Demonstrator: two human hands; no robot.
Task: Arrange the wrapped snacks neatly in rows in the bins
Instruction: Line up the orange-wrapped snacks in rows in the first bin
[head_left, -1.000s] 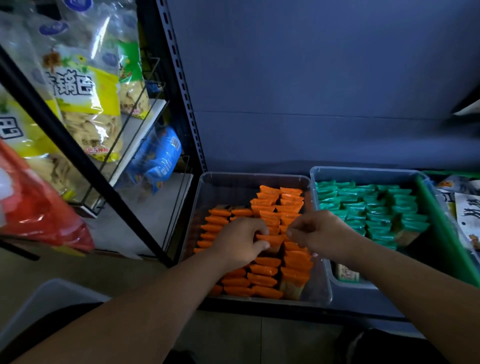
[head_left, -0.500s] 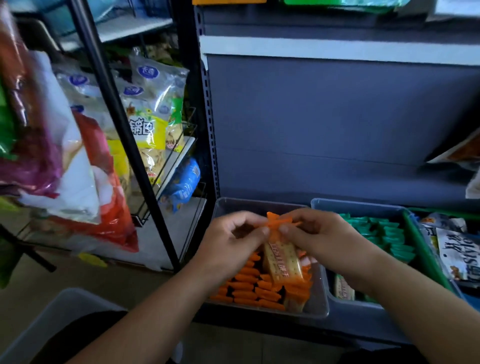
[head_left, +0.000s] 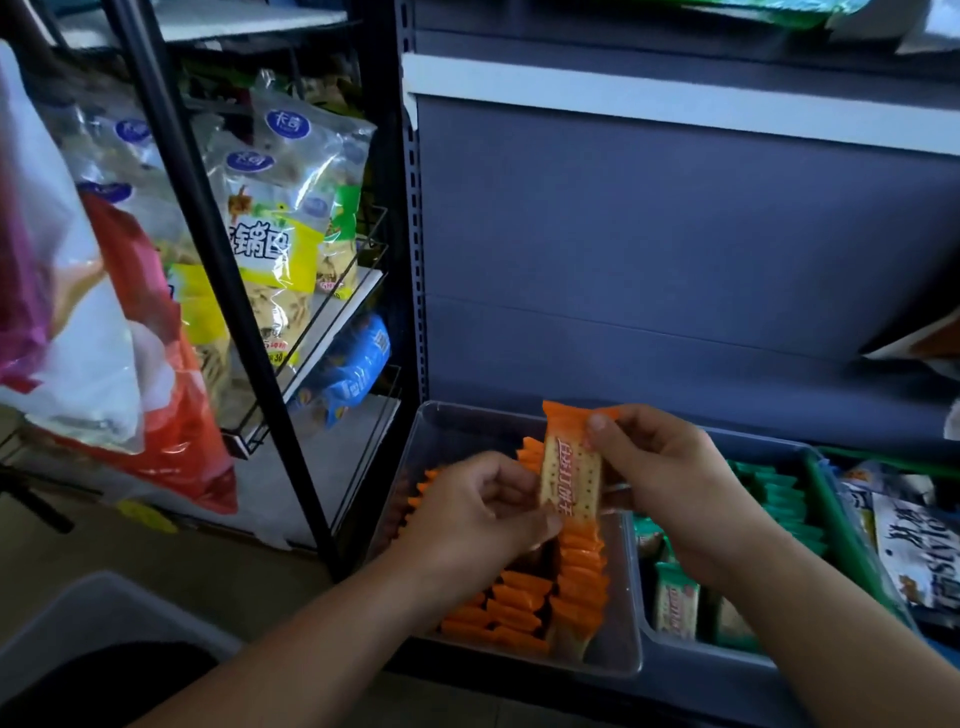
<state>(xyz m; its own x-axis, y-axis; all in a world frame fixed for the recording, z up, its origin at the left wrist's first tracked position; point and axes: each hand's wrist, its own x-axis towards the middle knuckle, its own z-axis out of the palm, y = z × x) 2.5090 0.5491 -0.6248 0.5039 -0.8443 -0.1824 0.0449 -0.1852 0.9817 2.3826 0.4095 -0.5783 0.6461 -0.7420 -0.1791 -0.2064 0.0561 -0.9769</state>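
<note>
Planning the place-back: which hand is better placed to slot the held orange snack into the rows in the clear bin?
Probably left. The left hand grips the lower end of the orange snack, just above the orange rows in the clear bin; the right hand pinches its upper end, higher up.

Two hands hold an orange-wrapped snack upright above a shelf bin.
The left hand pinches its lower end, the right hand its top, over the clear bin of orange packets.
</note>
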